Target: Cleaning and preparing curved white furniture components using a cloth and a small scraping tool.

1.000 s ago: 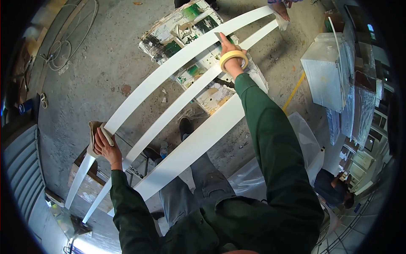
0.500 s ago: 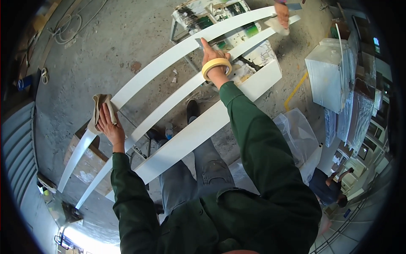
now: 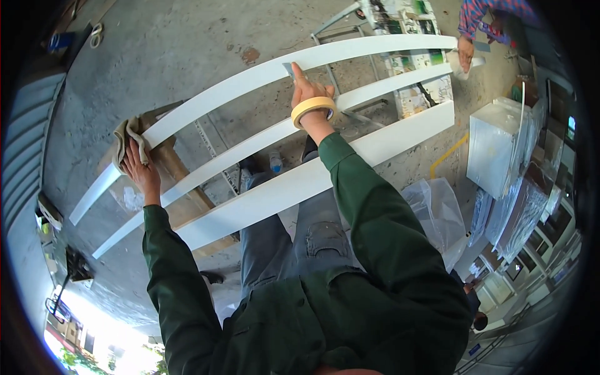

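While the person stands over three long white boards (image 3: 250, 78) set side by side, the left hand (image 3: 139, 167) presses a crumpled beige rag (image 3: 127, 134) onto the farthest board near its left end, fingers spread flat over the cloth rather than pinching it. Under that end sits a brown wooden stand (image 3: 178, 178). Both arms wear dark green sleeves (image 3: 369, 206). Toward the middle, a small plastic bottle (image 3: 275, 164) shows on the concrete floor (image 3: 156, 56) in the gap between the boards. The right hand (image 3: 307, 94) rests on the farthest board, forefinger stretched out along its surface and the other fingers curled loosely; a roll of yellow tape (image 3: 314, 107) rides around the wrist like a bracelet. Farther right, another person's hand (image 3: 465, 55), in a plaid sleeve, touches the far end of the boards. Beyond them stands a white cabinet (image 3: 494, 150), and clear plastic sheeting (image 3: 437, 206) lies crumpled on the floor near the closest board.
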`<state>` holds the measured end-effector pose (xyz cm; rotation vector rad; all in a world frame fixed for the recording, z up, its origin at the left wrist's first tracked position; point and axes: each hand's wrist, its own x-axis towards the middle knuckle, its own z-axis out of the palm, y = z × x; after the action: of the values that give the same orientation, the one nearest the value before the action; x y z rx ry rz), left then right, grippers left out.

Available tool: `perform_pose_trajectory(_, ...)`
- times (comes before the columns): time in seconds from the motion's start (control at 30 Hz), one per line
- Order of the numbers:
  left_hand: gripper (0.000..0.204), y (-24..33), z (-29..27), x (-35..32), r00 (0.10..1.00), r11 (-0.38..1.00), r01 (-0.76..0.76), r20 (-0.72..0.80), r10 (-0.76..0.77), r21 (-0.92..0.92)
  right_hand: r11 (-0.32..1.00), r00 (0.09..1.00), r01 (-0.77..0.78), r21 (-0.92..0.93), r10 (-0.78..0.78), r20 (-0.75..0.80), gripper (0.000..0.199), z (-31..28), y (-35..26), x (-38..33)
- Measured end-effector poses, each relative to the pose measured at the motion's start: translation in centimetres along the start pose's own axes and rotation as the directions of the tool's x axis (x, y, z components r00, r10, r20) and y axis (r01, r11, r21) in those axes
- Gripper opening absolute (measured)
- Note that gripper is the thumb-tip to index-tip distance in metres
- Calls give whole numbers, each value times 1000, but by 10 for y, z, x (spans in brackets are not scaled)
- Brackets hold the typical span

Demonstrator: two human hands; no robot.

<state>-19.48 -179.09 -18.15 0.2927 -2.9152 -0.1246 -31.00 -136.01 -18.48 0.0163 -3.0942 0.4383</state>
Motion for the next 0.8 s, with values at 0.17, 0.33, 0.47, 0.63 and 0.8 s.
perform_pose_trajectory(0.17, 50, -49, -8, -10, 998, 998, 45, -38, -46, -44, 983, 985, 162, 85, -157, -64, 55, 24, -76, -24)
perform_pose_trajectory(0.33, 50, -83, -10, -21, 997, 996, 76, -31, -77, -45, 960, 970, 242, 141, -244, 1, 57, 46, -159, -47)
perform_pose_trajectory(0.47, 51, -88, -14, -25, 997, 993, 74, -8, -75, -92, 926, 940, 329, 183, -340, 29, 56, 64, -217, -68)
perform_pose_trajectory(0.63, 52, -88, -13, -24, 996, 990, 90, -14, -92, -107, 853, 884, 403, 332, -456, 99, 51, 77, -264, -82)
perform_pose_trajectory(0.8, 52, -87, -11, -28, 993, 987, 110, -27, -114, -119, 597, 902, -94, 797, -288, 322, 49, 61, -251, -91)
